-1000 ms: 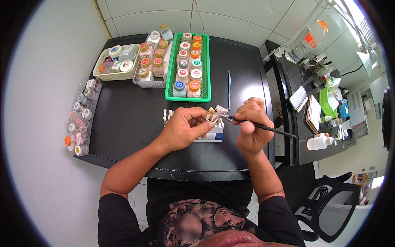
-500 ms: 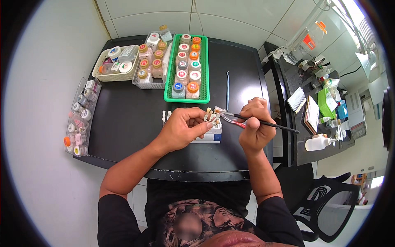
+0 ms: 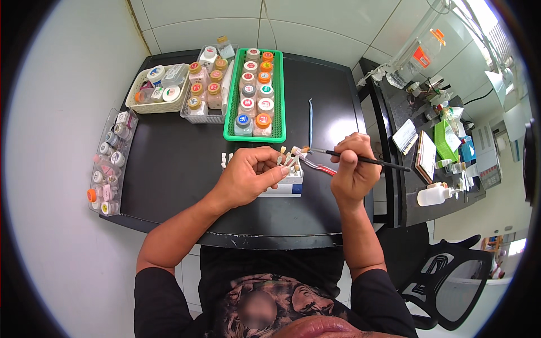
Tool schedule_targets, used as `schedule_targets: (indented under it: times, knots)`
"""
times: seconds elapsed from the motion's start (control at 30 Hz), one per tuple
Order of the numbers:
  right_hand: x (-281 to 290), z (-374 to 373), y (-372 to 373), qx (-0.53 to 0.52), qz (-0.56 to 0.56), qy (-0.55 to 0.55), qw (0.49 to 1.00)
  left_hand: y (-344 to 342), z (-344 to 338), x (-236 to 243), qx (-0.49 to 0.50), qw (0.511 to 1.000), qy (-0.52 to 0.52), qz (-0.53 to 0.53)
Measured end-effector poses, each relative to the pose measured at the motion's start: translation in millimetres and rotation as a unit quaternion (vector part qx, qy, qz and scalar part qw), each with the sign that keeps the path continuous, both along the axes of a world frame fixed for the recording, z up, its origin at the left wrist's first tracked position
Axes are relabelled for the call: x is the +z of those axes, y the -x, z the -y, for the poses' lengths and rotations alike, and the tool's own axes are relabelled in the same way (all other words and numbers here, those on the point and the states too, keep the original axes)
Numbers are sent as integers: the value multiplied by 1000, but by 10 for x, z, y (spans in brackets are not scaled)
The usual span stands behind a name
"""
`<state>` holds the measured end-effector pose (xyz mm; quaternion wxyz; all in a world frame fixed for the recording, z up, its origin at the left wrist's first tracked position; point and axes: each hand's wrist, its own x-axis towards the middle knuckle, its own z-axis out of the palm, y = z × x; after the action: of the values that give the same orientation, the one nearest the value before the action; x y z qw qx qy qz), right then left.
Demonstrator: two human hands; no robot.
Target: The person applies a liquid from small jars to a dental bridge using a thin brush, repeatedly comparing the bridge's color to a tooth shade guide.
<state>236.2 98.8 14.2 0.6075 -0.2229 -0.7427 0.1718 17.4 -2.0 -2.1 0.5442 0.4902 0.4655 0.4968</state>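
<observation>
My left hand (image 3: 251, 174) is closed, pinching several small sticks with tooth-shaped tips, which look like dental shade tabs (image 3: 288, 159). My right hand (image 3: 355, 169) grips a thin brush (image 3: 369, 160) with a black handle. Its brown tip points left, beside a pale, ridged piece (image 3: 299, 151) above the tabs. A clear and red handle (image 3: 320, 167) slants between the two hands; what supports it is hard to make out. Beneath my left fingers is a white and blue box (image 3: 290, 189), partly hidden. More tooth-shaped tips (image 3: 224, 159) show left of that hand.
Farther back on the black table (image 3: 169, 163) stands a green basket (image 3: 283, 112) of capped jars. Left of it are a clear bin (image 3: 203, 117), a cream basket (image 3: 160, 107) and a clear tray of jars (image 3: 115, 211). A blue hooked tool (image 3: 310, 124) lies behind my right hand.
My right hand has shifted slightly right, and the brush tip has drawn a little away from the pale piece. My left hand keeps its pinch on the tabs almost unmoved.
</observation>
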Motion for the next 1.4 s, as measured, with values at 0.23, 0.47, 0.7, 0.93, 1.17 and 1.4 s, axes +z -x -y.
schedule_targets:
  times: [0.23, 0.47, 0.7, 0.93, 1.17, 1.4]
  knots:
    - [15, -10, 2, 23, -17, 5, 1000, 12, -1, -30, 3, 1000, -23, 5]
    - [8, -48, 51, 45, -67, 36, 996, -10, -22, -49, 15, 998, -44, 41]
    - [70, 75, 63, 291, -25, 504, 813, 15, 2, -14, 11, 997, -43, 55]
    - [47, 64, 41, 284, 9, 496, 821, -15, -3, -41, 1, 997, -67, 31]
    - [34, 49, 25, 267, 44, 477, 836, -23, 11, -59, 4, 996, -84, 30]
    - [48, 55, 36, 269, 59, 473, 837, -36, 4, -54, 5, 996, -88, 34]
